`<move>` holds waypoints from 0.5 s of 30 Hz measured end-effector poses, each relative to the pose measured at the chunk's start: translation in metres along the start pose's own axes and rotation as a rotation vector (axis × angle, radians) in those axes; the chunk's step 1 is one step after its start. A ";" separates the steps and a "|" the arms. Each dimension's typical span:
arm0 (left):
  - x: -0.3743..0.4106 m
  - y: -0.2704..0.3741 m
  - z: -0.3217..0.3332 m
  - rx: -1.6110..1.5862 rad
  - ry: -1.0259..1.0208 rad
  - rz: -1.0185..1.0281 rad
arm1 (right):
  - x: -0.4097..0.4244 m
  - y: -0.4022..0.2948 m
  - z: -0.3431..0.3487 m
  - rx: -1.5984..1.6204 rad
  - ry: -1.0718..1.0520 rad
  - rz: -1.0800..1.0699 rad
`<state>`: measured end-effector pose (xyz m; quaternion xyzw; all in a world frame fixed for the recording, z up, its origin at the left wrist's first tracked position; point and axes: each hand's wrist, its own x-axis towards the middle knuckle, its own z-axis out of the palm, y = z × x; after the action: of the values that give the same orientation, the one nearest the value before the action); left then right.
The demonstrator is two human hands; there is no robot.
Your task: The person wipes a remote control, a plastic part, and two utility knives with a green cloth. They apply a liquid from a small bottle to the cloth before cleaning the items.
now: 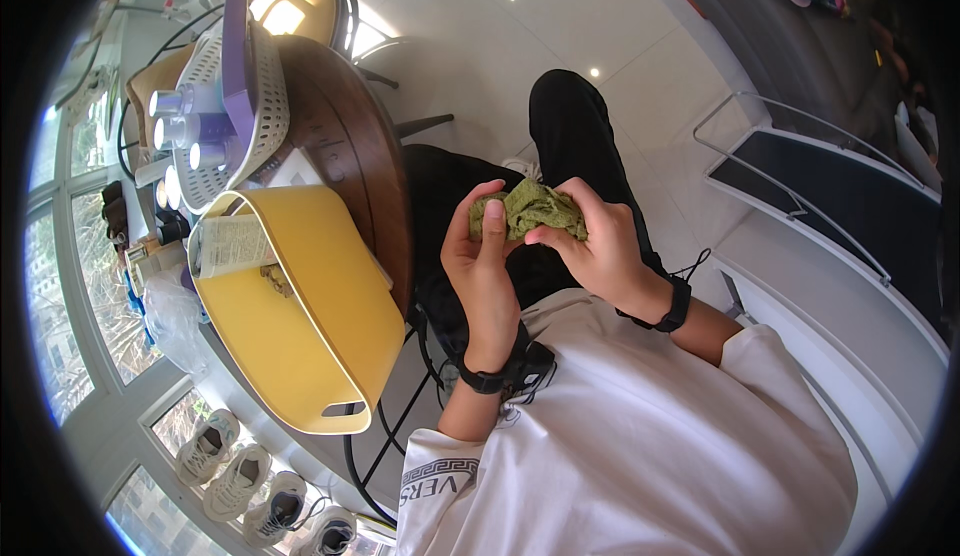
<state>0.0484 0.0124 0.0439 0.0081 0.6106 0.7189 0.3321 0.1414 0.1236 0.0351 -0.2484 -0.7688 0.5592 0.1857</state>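
A crumpled bundle of olive-green textured fabric [541, 212] is held above my lap between both hands. My left hand [481, 244] grips its left end, with the thumb pressed on the front. At the other end, the thumb and fingers of my right hand [596, 237] pinch the cloth. Folds hide what kind of cloth item it is. To my left a yellow plastic bin [337, 293] with a handle slot stands on the round wooden table [334, 105]. Inside the bin are a printed packet [236, 244] and a small brown crumpled item [277, 280].
Behind the yellow bin, a white perforated basket [262, 128] holds bottles [202, 128] and a purple box [238, 68]. Several sneakers [238, 481] line the windowsill at lower left. A chair [300, 8] stands beyond the table. A black-topped unit with a metal rail [825, 188] is at right.
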 end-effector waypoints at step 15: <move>0.012 -0.002 -0.009 -0.226 0.156 -0.039 | 0.005 -0.007 0.008 0.181 -0.060 -0.058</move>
<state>0.0359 0.0105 0.0353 -0.0974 0.5497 0.7749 0.2963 0.1318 0.1187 0.0390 -0.1915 -0.7273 0.6279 0.2004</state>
